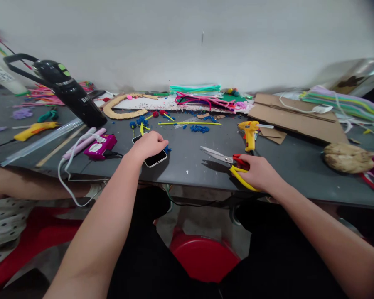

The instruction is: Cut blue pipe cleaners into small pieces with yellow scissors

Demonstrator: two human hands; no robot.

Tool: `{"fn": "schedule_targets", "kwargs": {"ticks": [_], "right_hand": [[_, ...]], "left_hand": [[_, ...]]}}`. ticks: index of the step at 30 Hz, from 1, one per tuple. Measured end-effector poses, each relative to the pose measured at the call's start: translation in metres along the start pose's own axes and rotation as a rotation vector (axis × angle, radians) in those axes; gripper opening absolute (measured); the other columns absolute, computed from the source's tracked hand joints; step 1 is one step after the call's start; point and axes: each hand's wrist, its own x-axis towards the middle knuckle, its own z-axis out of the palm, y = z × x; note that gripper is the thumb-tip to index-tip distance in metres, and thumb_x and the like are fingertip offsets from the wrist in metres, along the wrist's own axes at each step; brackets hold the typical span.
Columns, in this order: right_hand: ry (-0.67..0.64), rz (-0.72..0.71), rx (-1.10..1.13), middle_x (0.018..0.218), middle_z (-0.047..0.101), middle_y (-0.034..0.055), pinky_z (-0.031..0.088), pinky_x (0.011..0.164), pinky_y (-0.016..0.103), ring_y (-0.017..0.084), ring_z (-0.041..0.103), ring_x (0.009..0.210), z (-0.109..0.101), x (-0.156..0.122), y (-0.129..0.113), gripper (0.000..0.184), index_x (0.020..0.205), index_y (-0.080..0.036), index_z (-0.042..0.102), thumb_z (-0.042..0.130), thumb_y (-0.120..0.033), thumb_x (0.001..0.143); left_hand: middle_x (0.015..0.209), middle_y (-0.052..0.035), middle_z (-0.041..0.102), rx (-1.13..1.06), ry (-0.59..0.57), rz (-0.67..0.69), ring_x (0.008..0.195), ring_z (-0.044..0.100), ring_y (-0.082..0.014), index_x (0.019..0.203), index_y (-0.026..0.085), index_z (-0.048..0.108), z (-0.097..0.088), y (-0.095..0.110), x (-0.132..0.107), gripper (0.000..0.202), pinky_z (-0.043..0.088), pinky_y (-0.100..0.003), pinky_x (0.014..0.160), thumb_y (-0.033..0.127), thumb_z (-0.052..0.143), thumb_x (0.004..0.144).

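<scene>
My right hand (258,171) is wrapped around the handles of the scissors (216,155), one red and one yellow. Their blades point left over the desk and look nearly closed. Over a phone (156,158) with a dark screen and pale case, my left hand (152,143) is closed with its fingers curled under. What it holds, if anything, is hidden. Just behind that hand are a yellow stem with blue tufts (141,121) and small red-tipped pieces (163,113). A long yellow pipe cleaner (190,123) lies across the desk, with blue clippings (200,129) in front of it.
A yellow glue gun (249,133) sits by the cardboard (294,118) on the right. At left stand a black bottle (76,97) and a purple plug (100,146) with cables. Pink pipe cleaners (202,101) lie near the wall. Another person's arm (34,182) is at far left.
</scene>
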Motion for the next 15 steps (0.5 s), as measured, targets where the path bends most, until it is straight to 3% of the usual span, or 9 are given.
{"fn": "schedule_targets", "kwargs": {"ticks": [8,11,15], "right_hand": [[-0.107,0.018,-0.151,0.073,0.067,0.0038,0.03,0.052,0.027,0.018,0.055,0.063,-0.01,-0.013,-0.012,0.022,0.075,-0.023,0.063,0.055,-0.044,0.076],[-0.106,0.055,-0.196,0.076,0.068,0.006,0.031,0.053,0.028,0.022,0.059,0.068,-0.014,-0.013,-0.013,0.032,0.08,-0.024,0.067,0.053,-0.053,0.078],[-0.021,0.009,-0.202,0.096,0.071,0.0084,0.037,0.059,0.03,0.026,0.063,0.084,-0.017,-0.011,-0.017,0.041,0.1,-0.024,0.068,0.054,-0.056,0.079]], "left_hand": [[0.067,-0.0055,0.066,0.217,-0.136,-0.19,0.059,0.056,-0.0205,0.06,0.021,0.064,-0.016,0.008,0.005,0.041,0.037,-0.029,0.056,0.059,0.06,0.074],[0.07,-0.0065,0.066,0.241,-0.066,-0.253,0.064,0.058,-0.0219,0.064,0.021,0.065,-0.025,0.006,0.006,0.046,0.037,-0.03,0.057,0.061,0.05,0.08],[0.075,-0.0057,0.067,0.187,0.02,-0.216,0.068,0.059,-0.0211,0.074,0.02,0.067,-0.03,0.005,0.003,0.038,0.039,-0.029,0.059,0.055,0.053,0.08]]}}
